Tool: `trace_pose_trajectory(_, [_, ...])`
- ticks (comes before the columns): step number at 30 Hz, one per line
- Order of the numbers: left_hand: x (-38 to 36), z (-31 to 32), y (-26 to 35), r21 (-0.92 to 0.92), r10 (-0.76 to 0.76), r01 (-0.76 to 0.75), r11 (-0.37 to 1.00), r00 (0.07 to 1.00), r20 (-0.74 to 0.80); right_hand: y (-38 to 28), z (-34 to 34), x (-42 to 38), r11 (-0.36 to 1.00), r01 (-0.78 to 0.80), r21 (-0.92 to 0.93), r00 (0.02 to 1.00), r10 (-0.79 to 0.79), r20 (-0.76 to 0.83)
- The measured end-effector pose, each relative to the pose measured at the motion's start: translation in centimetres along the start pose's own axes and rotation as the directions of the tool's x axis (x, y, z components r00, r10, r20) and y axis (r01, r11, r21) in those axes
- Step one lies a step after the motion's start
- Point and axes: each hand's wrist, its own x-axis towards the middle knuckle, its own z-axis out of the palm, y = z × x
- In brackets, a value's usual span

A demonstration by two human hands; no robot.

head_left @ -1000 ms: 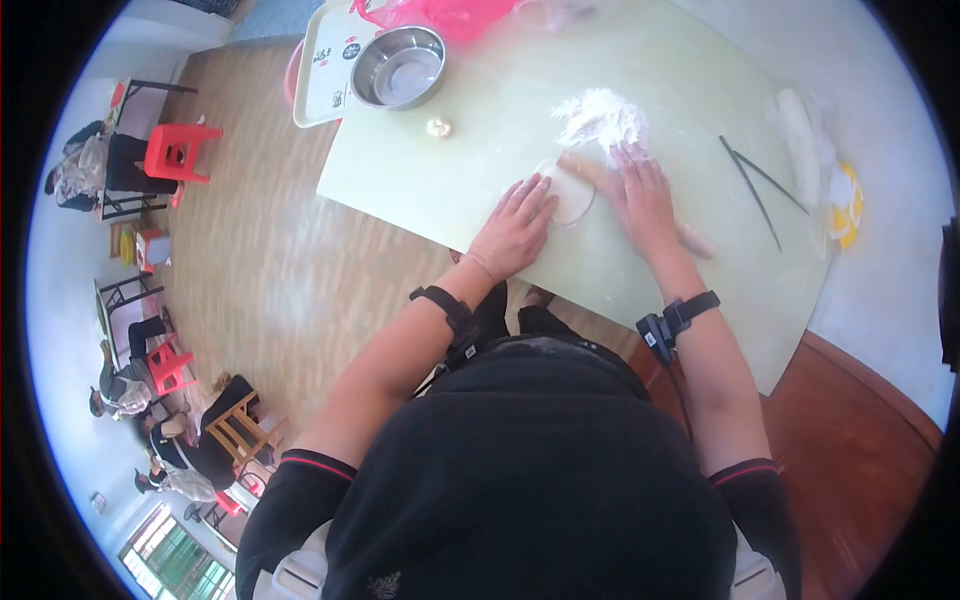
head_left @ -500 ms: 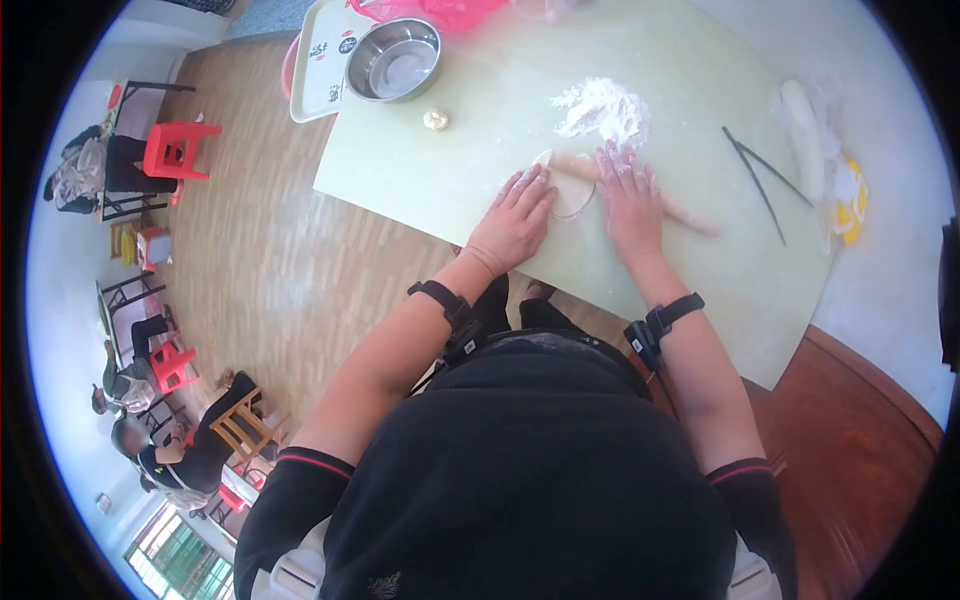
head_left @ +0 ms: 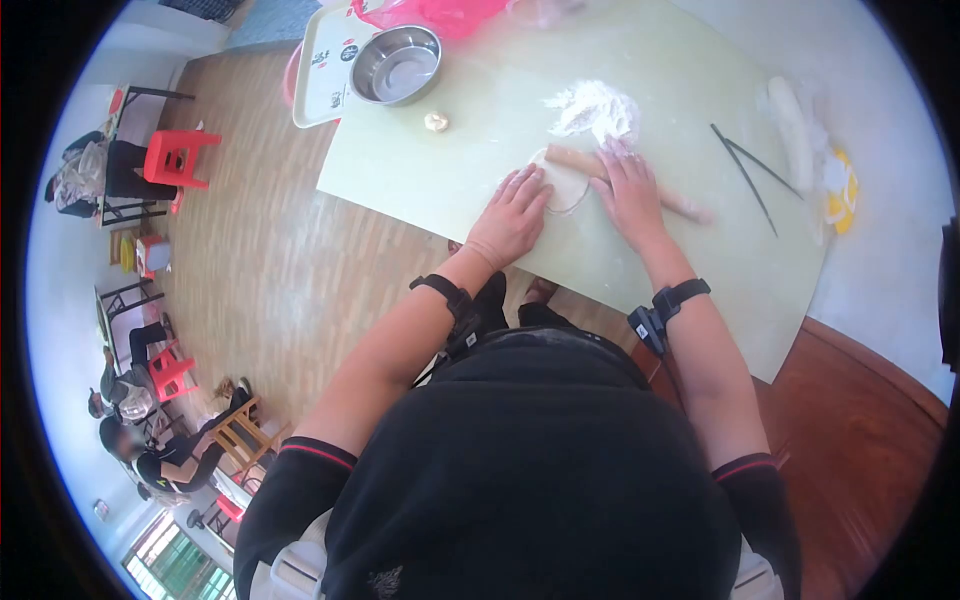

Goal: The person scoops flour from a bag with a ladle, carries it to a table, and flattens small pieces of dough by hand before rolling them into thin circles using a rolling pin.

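A thin round of dough [head_left: 568, 188] lies near the table's front edge. A wooden rolling pin [head_left: 572, 159] crosses its upper right part, slanting down to the right. My right hand [head_left: 630, 190] lies over the middle of the pin, fingers stretched forward and thumb apart, dusted with flour. My left hand [head_left: 512, 218] rests flat at the left edge of the dough, its fingers extended and touching it. The underside of both hands is hidden. Just beyond the pin sits a heap of white flour [head_left: 595, 110]. A small dough ball [head_left: 436, 121] stands to the left.
A steel bowl [head_left: 397, 65] stands beside a printed tray [head_left: 322, 70], with a pink plastic bag [head_left: 440, 15] behind. Two dark sticks [head_left: 745, 170] and a long dough roll [head_left: 792, 130] in plastic lie right. People sit at far left near red stools [head_left: 180, 160].
My right hand and the rolling pin have shifted slightly, uncovering more of the dough. My left hand stays almost in place at the dough's edge. The view has tilted a little.
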Motion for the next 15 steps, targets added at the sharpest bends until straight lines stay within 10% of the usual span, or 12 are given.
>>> trace_pose_trajectory(15, [2.4,0.9,-1.9,0.027,0.115,-0.117,0.993,0.992,0.049,4.3,-0.1,-5.3,0.966,-0.248,0.071,0.961,0.255,-0.109])
